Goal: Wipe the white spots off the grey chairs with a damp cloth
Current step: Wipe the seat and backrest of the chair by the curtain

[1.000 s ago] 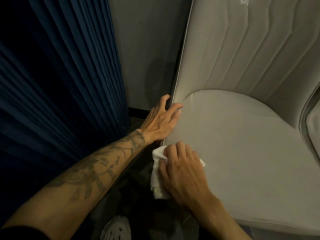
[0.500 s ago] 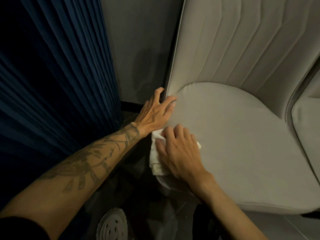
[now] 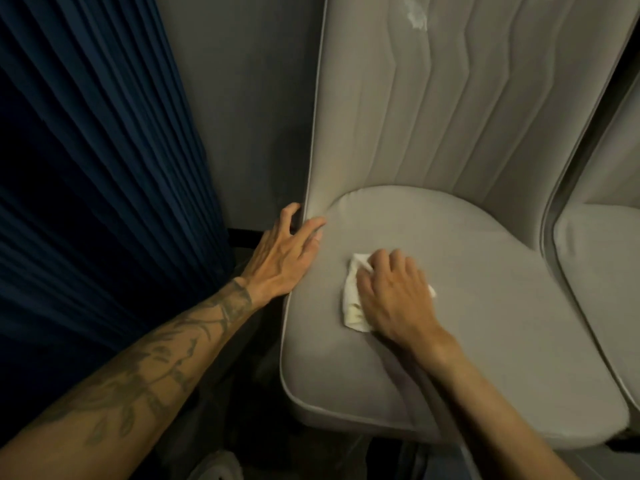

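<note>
Pressing down on a crumpled white cloth [image 3: 354, 301], the person's right hand [image 3: 393, 299] has its fingers curled over it, on the left half of the grey chair [image 3: 491, 313] seat, well in from the front edge. The left hand [image 3: 282, 259] lies with fingers spread at the seat's back left corner, fingertips touching the backrest [image 3: 450, 116] edge. A white spot [image 3: 417, 19] (smeared, irregular) shows near the backrest's top edge. A second grey chair [image 3: 604, 271] stands just beside, on the right. A pleated blue curtain [image 3: 86, 168] hangs on the left.
</note>
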The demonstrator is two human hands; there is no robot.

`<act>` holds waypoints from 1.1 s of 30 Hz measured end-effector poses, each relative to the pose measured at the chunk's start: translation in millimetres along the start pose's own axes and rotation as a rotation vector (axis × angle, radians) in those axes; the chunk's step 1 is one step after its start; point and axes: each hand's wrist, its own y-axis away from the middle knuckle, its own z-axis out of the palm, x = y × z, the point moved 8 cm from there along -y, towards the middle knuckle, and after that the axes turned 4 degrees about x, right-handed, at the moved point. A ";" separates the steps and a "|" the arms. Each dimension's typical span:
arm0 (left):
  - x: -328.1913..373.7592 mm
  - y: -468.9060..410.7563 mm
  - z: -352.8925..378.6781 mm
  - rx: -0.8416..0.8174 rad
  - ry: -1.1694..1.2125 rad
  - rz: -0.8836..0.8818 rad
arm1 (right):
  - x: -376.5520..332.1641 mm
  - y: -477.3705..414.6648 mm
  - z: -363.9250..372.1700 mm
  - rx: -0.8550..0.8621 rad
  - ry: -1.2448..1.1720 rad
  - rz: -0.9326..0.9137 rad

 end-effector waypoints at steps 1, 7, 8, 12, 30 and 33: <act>-0.2 -0.3 0.4 -0.006 -0.014 -0.003 | -12.3 -9.1 3.4 0.013 0.011 -0.015; -2.2 -0.8 4.0 -0.053 -0.049 -0.048 | -41.6 -16.4 13.1 0.031 -0.140 -0.200; -2.5 1.7 5.1 -0.057 -0.055 -0.061 | -27.7 -28.3 15.2 0.016 -0.117 -0.165; -5.1 0.8 6.2 -0.072 -0.068 -0.075 | 12.8 -97.6 22.2 -0.014 -0.070 0.050; 7.6 -7.7 -1.7 -0.097 0.007 -0.078 | -5.0 -157.9 32.8 0.145 -0.081 0.064; 4.5 -17.2 -5.2 -0.106 -0.070 -0.088 | 9.4 -163.9 33.2 0.178 -0.080 -0.003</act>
